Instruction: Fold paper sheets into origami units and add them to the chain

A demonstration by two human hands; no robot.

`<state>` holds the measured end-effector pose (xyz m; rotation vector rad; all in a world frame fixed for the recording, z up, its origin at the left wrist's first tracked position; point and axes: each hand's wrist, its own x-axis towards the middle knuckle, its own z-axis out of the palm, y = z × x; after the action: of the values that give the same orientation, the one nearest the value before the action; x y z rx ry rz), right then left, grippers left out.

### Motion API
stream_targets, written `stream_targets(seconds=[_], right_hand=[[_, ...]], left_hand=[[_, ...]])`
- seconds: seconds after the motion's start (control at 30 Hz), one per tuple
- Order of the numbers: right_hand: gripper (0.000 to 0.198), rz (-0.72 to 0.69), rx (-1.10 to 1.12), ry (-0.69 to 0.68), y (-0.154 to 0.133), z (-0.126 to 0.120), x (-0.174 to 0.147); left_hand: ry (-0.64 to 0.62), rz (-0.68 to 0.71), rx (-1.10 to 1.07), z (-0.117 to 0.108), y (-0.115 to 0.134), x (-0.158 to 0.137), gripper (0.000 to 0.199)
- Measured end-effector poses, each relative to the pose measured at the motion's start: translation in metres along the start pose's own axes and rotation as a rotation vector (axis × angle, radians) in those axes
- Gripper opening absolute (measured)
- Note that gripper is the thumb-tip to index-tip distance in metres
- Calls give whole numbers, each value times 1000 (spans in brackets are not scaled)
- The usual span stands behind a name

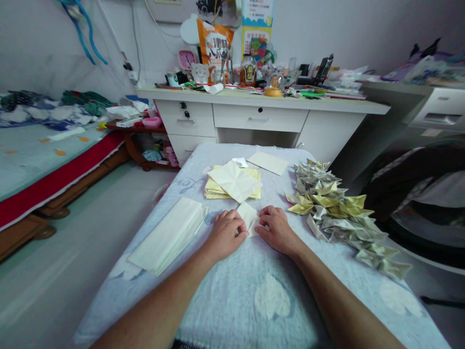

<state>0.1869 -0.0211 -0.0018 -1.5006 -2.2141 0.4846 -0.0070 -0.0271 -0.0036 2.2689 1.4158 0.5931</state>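
Observation:
A small cream sheet of folded paper [248,216] lies on the cloth between my hands, one corner pointing away from me. My left hand [228,231] has its fingers curled and pinches the paper's left edge. At the right edge, my right hand [278,229] grips the paper between thumb and bent fingers. Just beyond is a stack of yellow paper squares [214,190], topped by a creased white square [234,179]. Folded gold and grey paper pieces [337,213] with pointed tips lie in rows on the right.
A blue patterned cloth [225,300] covers the table. Long folded white paper [169,235] lies left, with a flat cream sheet [269,162] at the back. Behind stands a cluttered desk [261,116]; a bed [47,160] is left, a washing machine [428,160] right.

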Motion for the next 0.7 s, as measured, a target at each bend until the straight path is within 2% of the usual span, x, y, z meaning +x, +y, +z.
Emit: stream_targets(seconds=[0.7], right_hand=[[14,10,-3,22,2,4,-1]], left_hand=[[-19,11,29,0,-1,-2,6]])
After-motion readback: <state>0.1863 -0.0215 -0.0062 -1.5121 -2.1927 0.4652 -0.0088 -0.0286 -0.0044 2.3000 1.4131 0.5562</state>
